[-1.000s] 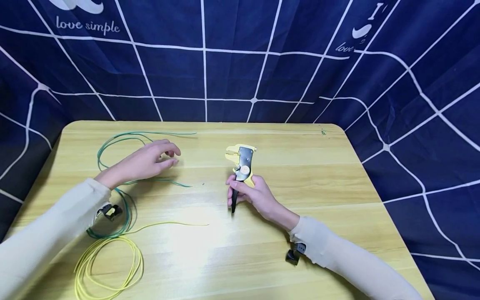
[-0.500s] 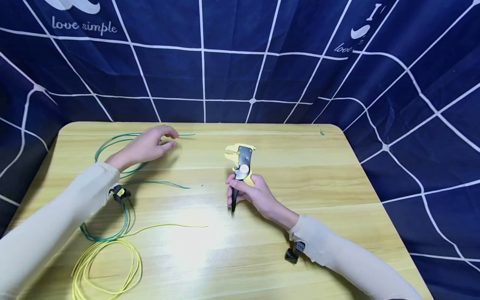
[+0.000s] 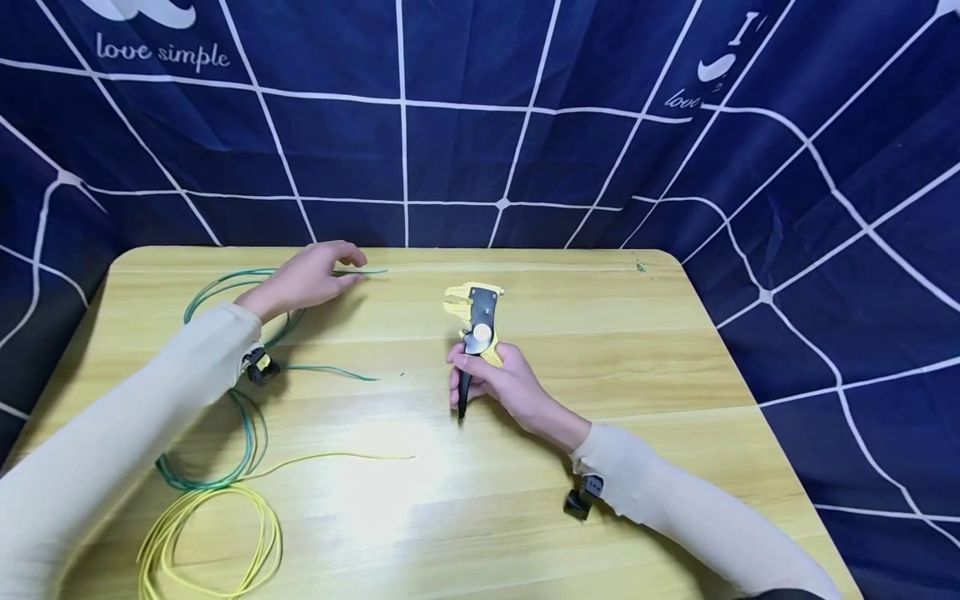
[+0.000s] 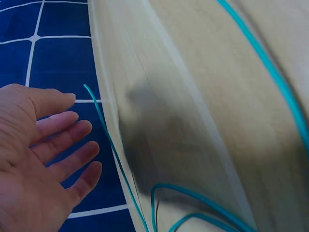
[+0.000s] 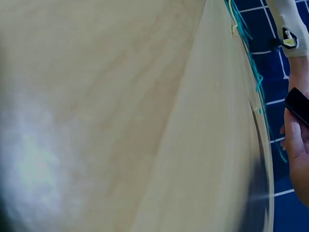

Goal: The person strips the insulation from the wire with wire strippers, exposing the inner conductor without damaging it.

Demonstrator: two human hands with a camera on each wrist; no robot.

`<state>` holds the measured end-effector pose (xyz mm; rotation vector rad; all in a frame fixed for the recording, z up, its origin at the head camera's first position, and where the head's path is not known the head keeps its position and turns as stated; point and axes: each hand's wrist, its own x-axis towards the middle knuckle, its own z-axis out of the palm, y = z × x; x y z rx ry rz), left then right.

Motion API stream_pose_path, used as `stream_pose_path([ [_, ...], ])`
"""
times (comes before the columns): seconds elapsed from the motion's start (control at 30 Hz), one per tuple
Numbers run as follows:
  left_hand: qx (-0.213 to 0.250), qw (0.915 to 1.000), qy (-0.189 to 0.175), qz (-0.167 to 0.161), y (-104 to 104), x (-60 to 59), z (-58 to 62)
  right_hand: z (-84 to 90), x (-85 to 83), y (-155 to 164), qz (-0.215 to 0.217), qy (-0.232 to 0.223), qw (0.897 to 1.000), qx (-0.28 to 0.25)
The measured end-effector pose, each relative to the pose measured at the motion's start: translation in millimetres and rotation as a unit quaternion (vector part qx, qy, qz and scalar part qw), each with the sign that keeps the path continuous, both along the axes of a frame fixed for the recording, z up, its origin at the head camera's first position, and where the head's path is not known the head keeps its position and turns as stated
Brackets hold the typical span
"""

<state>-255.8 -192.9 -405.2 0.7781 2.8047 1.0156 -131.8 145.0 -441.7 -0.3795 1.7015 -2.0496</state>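
My left hand (image 3: 311,275) hovers at the back left of the table, beside the end of a green wire (image 3: 375,271). In the left wrist view its fingers are spread and loosely bent, apart from the upright wire end (image 4: 112,145). My right hand (image 3: 510,387) grips yellow and black wire strippers (image 3: 482,321) by the handles, near the table's middle. Their yellow jaws point left, parted, with nothing between them. Only the black handle (image 5: 298,104) of the strippers shows in the right wrist view. Part of the green coil is hidden under my left forearm.
A coil of yellow wire with one loose strand (image 3: 337,454) lies at the front left of the wooden table (image 3: 600,333). Tiny green scraps (image 3: 641,267) lie near the far right corner. A dark blue curtain (image 3: 465,150) hangs behind and on both sides.
My left hand has moved away from me and slightly right, from above the green coil toward the far wire end. The right hand keeps its grip on the wire strippers, nearly still.
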Motion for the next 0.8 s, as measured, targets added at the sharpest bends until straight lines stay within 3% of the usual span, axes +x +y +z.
stream_pose_path([
  [0.27,-0.009,0.9994,-0.032,-0.006,5.9,-13.4,-5.6,-1.2,-3.7,-3.2,0.000,-0.006,1.000,0.000],
  [0.53,-0.038,0.9987,-0.034,-0.001,3.2,-19.2,-10.7,-0.6,-9.1,-8.2,0.004,-0.011,1.000,0.005],
  [0.8,-0.003,0.9987,-0.047,-0.018,3.1,-19.9,-12.6,-2.6,-13.4,-10.7,0.010,-0.017,1.000,0.007],
])
